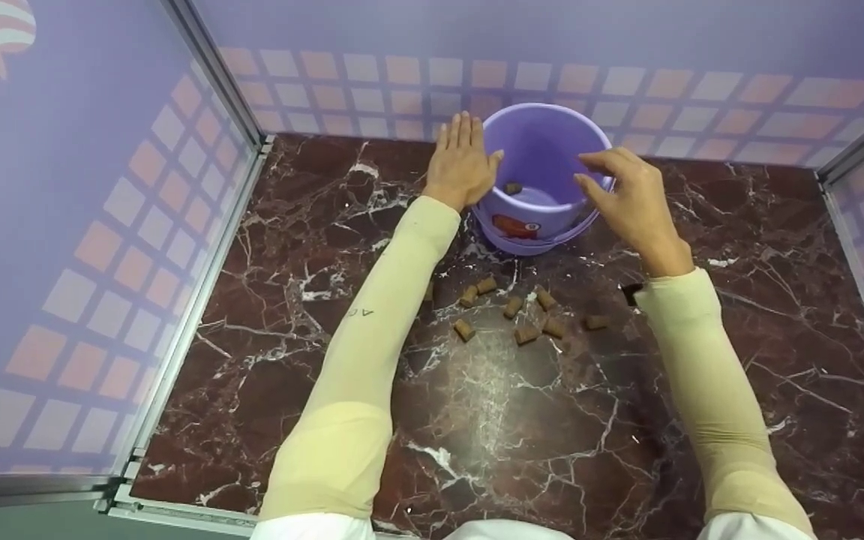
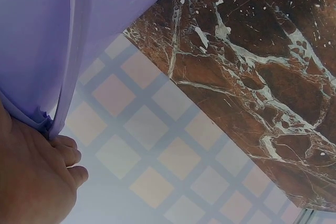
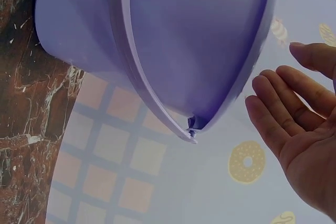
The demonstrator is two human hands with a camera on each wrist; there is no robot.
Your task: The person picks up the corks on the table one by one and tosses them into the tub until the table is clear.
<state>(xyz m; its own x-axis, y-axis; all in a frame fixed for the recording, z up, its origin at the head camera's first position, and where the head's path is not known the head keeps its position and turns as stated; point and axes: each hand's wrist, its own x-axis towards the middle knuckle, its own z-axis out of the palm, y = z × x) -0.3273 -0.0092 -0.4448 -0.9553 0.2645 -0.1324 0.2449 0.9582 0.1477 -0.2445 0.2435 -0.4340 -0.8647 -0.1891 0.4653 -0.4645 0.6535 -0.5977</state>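
Note:
A purple bucket (image 1: 544, 157) stands upright near the back wall, its handle (image 1: 574, 234) lowered at the front. Inside, one small brown cork-like cylinder (image 1: 512, 187) lies at the bottom. My left hand (image 1: 462, 166) rests against the bucket's left rim with fingers straight and thumb at the edge. In the left wrist view, that hand (image 2: 37, 166) is beside the handle's joint. Over the right rim is my right hand (image 1: 631, 195), thumb and fingers apart, nothing between them. The right wrist view shows this hand (image 3: 302, 108) beside the bucket, palm visible and fingers loosely extended.
Several more brown cylinders (image 1: 526, 334) are scattered on the dark marbled tabletop (image 1: 522, 435) in front of the bucket. Another (image 1: 429, 292) is partly hidden by my left sleeve. Purple checkered panels (image 1: 372, 82) enclose the back and sides.

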